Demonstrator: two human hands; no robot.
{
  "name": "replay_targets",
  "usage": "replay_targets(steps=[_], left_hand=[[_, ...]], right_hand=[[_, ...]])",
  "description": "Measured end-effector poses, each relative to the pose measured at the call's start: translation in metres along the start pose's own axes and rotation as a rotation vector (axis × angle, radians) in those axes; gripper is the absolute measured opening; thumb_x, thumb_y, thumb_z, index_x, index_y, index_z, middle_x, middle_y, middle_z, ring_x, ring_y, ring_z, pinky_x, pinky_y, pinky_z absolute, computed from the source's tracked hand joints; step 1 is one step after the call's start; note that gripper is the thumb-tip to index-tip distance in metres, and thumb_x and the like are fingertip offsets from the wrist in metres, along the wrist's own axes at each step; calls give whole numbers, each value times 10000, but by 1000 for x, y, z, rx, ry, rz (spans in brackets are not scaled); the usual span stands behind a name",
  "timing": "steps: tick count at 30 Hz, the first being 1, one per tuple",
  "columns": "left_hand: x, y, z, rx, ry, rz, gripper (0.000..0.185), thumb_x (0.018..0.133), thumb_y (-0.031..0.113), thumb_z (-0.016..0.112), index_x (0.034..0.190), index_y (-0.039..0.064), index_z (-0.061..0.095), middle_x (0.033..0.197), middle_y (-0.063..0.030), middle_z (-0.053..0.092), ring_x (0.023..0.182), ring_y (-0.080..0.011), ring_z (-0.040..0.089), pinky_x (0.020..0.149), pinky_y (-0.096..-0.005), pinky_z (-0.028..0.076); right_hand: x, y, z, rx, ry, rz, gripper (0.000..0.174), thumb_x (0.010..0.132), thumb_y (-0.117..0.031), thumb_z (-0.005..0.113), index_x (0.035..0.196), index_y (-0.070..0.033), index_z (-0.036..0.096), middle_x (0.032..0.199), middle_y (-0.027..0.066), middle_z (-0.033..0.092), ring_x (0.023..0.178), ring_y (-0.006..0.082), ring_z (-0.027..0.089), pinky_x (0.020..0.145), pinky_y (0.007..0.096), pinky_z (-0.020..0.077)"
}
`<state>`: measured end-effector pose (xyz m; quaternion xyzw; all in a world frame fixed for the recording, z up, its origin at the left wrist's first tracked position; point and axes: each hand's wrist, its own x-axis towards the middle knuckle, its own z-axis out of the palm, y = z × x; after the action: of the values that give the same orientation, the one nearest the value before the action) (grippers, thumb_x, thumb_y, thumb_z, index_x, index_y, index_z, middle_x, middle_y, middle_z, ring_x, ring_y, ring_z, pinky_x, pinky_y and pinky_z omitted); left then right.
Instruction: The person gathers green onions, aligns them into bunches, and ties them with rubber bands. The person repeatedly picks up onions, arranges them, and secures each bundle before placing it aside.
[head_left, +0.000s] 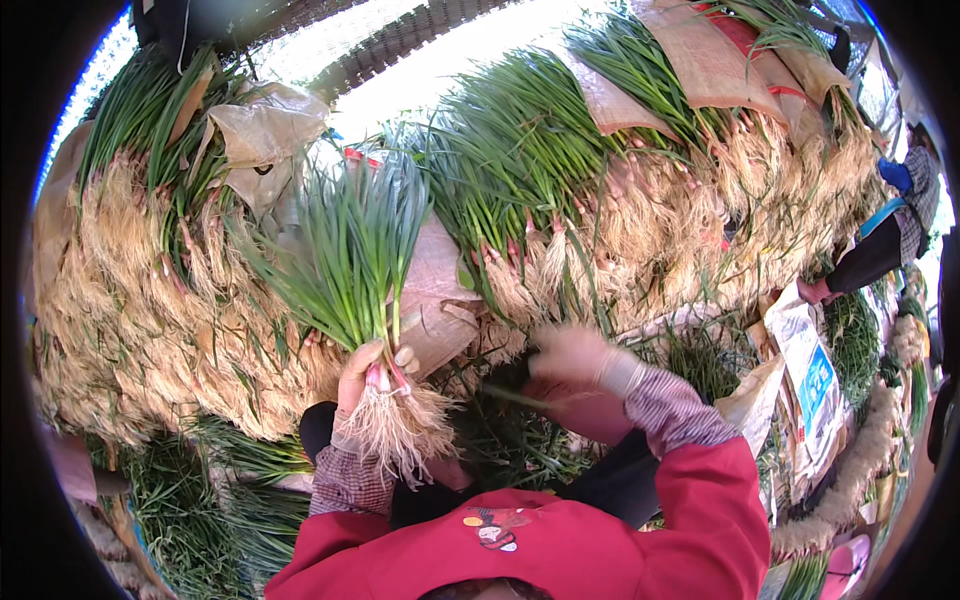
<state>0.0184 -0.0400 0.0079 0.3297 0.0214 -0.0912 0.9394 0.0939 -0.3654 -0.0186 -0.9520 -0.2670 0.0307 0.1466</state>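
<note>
My left hand (360, 375) grips a bunch of green garlic plants (352, 285) near their pinkish white bulbs. The long leaves point up and away from me, and the pale stringy roots (397, 427) hang toward my lap. To the right, my right hand (566, 356) is blurred by motion, so its fingers do not show clearly. Below it a thin blurred leaf (517, 397) appears; whether the hand touches it is unclear. Ahead lies a large heap of rooted garlic plants (525, 142), leaves away from me and roots (645, 202) facing me.
Woven sacks (705, 60) lie over parts of the heap, and another sheet (262, 127) is at the left. Loose leaves (525, 450) cover the ground between my legs. A printed white sack (810, 382) lies at the right. A person (900, 202) with a blue glove is at the far right.
</note>
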Motion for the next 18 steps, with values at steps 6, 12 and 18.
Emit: replay_targets(steps=[6, 12, 18], left_hand=[[28, -28, 18, -72, -115, -195, 297, 844, 194, 604, 1068, 1, 582, 874, -77, 617, 754, -216, 582, 719, -389, 537], [42, -52, 35, 95, -116, -185, 210, 860, 132, 563, 1017, -8, 576, 846, -152, 654, 828, -280, 650, 776, -409, 539], [35, -47, 31, 205, 48, -232, 274, 875, 216, 528, 989, -26, 586, 947, -166, 651, 799, -303, 649, 676, -484, 555]], right_hand=[[87, 14, -88, -149, 260, 353, 256, 847, -312, 588, 786, -66, 623, 745, 131, 668, 676, 279, 663, 620, 395, 534], [26, -63, -27, 480, 78, -173, 135, 824, -181, 641, 817, -47, 641, 800, 142, 639, 733, 229, 634, 705, 323, 511], [28, -4, -55, 191, -201, -12, 381, 908, -408, 560, 850, -51, 678, 809, 141, 677, 686, 301, 658, 629, 375, 529]])
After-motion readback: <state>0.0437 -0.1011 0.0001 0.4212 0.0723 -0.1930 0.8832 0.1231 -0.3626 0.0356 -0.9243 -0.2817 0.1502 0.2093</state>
